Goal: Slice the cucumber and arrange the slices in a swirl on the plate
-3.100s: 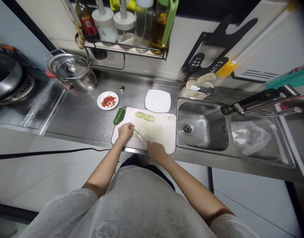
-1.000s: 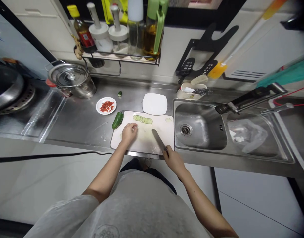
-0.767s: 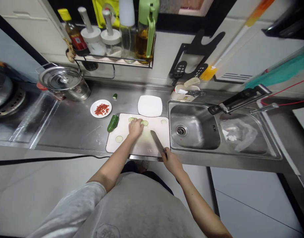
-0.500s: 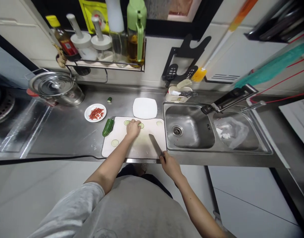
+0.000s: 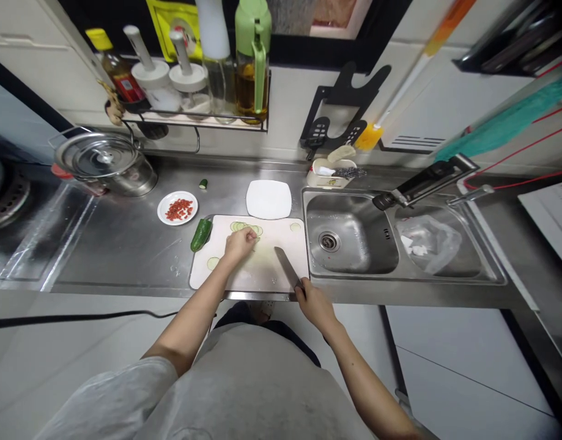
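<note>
My right hand [image 5: 316, 304] is wrapped round the handle of a kitchen knife [image 5: 287, 267], whose blade lies over the right part of the white cutting board [image 5: 244, 280]. Over the board's middle, my left hand [image 5: 239, 245] is closed in a pinch, with the pale edge of a cucumber slice at its fingertips. Just beyond those fingers, several overlapping cucumber slices [image 5: 240, 227] form a row. One single slice [image 5: 295, 227] lies at the board's far right, another [image 5: 213, 263] at its left, partly behind my left wrist. A cut cucumber [image 5: 201, 235] rests against the board's left edge.
Behind the board sits a white square plate [image 5: 268, 199]. Left of it are a cucumber end [image 5: 203, 183] and a round plate [image 5: 163, 214] with chopped red pieces. A lidded steel pot [image 5: 138, 177] stands further left. The sink [image 5: 354, 263] adjoins the board's right side.
My left hand has drawn back slightly to the left from the slices, leaving more of the row uncovered. My right hand and the knife have stayed almost still.
</note>
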Demonstrator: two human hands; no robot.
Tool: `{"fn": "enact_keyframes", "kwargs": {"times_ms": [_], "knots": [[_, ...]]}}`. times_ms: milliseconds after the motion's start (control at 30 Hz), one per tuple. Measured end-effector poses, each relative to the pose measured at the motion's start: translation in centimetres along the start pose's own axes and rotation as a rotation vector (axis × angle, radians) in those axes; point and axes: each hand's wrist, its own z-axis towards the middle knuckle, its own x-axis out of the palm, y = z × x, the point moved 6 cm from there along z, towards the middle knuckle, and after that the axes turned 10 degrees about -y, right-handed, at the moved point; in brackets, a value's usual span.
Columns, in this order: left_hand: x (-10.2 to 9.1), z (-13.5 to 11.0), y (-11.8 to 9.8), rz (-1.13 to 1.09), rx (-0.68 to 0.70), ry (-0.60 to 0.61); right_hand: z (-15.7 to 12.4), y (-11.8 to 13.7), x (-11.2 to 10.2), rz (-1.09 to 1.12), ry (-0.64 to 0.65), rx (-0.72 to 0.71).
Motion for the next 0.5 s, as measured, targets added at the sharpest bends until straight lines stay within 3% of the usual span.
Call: {"fn": "enact_keyframes", "kwargs": {"times_ms": [200, 500], "knots": [[-0.6, -3.8, 3.9, -0.071, -0.058, 0.147, 0.2, 1.2, 0.0, -0.041, 0.027, -0.04], [-2.3, -4.5, 6.1, 0.163, -0.102, 0.027, 0.0, 5.4, 0.9, -0.145, 0.077, -0.224]]}}
